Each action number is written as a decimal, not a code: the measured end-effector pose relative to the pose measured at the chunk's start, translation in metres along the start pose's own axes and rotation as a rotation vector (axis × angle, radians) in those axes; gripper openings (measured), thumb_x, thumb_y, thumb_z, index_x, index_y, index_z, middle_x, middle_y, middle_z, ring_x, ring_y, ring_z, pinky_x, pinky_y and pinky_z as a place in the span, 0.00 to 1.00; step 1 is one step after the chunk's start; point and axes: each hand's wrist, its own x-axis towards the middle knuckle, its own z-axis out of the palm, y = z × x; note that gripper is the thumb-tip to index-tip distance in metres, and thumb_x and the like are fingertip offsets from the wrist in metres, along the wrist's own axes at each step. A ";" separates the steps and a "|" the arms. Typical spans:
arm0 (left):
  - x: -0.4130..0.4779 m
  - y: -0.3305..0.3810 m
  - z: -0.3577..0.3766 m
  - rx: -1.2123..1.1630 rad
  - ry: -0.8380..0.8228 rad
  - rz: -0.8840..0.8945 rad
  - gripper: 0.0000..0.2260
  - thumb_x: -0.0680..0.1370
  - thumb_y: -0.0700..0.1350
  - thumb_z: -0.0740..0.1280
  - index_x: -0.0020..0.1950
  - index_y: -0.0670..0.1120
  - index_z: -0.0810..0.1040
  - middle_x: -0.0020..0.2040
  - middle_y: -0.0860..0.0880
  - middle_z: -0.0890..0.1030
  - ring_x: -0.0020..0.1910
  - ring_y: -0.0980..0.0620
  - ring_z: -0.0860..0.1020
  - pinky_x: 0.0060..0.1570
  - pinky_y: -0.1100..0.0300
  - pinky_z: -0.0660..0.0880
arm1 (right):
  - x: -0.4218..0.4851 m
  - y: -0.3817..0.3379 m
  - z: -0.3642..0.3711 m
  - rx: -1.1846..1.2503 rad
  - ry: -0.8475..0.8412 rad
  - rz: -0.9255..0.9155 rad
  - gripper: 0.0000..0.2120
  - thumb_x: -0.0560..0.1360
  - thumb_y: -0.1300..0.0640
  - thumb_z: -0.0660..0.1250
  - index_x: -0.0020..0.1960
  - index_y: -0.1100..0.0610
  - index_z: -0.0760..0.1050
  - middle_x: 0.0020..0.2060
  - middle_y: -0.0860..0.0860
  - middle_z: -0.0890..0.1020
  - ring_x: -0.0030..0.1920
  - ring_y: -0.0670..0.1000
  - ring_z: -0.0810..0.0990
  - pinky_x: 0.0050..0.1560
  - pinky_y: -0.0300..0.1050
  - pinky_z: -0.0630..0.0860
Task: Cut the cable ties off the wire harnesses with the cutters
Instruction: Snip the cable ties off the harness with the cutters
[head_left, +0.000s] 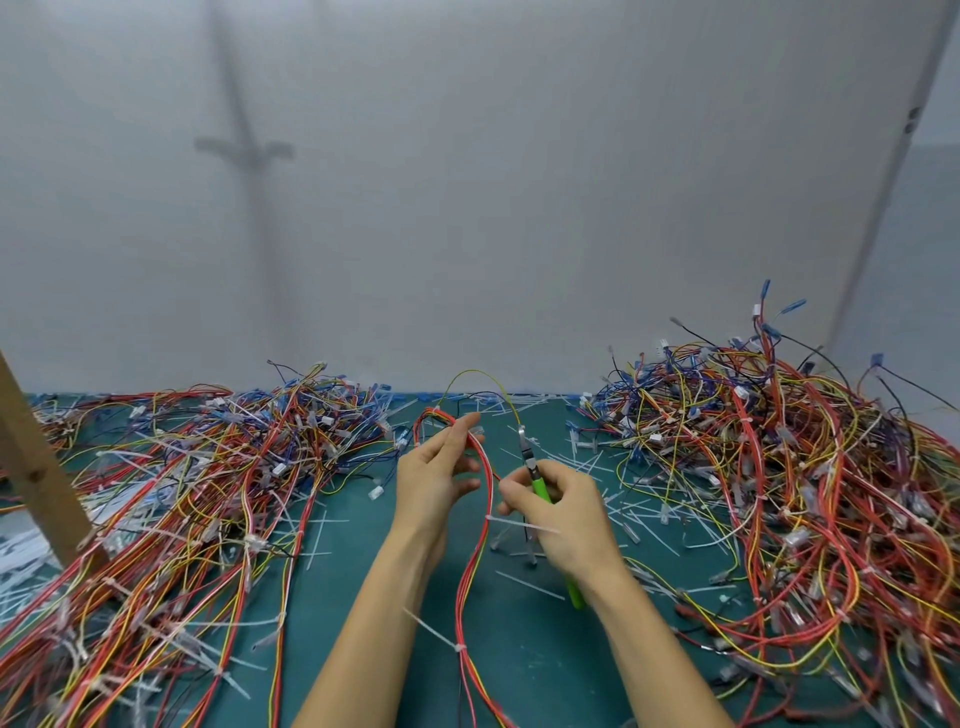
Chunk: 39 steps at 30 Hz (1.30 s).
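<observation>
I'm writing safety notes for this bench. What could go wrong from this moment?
1. The cutters in the right hand point up close to the left hand holding the wire harness; a slip might nick its fingers.
2. The cable tie sits tight on thin red wires, so the blades might cut insulation too.

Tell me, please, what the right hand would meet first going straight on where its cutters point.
Most likely the yellow wire arching just past the cutters in the right hand, though depth is unclear.
</observation>
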 end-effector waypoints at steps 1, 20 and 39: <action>0.000 0.000 -0.001 0.033 0.004 0.007 0.07 0.78 0.46 0.68 0.50 0.48 0.86 0.36 0.55 0.80 0.31 0.57 0.71 0.32 0.65 0.73 | 0.000 0.000 -0.001 0.005 0.041 0.000 0.06 0.73 0.56 0.72 0.37 0.54 0.79 0.33 0.49 0.85 0.34 0.49 0.80 0.43 0.48 0.76; 0.010 -0.009 -0.009 0.301 0.153 0.206 0.10 0.78 0.47 0.69 0.42 0.42 0.82 0.33 0.50 0.77 0.33 0.54 0.71 0.35 0.62 0.68 | -0.005 -0.007 -0.005 -0.201 -0.150 -0.014 0.07 0.74 0.57 0.71 0.38 0.54 0.78 0.30 0.50 0.83 0.27 0.40 0.77 0.31 0.29 0.70; 0.003 -0.016 0.002 0.223 0.367 -0.067 0.08 0.72 0.42 0.75 0.40 0.42 0.77 0.33 0.46 0.79 0.25 0.58 0.78 0.36 0.58 0.79 | 0.006 0.007 -0.004 -0.004 0.229 0.057 0.08 0.74 0.57 0.70 0.36 0.54 0.79 0.29 0.48 0.79 0.32 0.49 0.75 0.40 0.47 0.74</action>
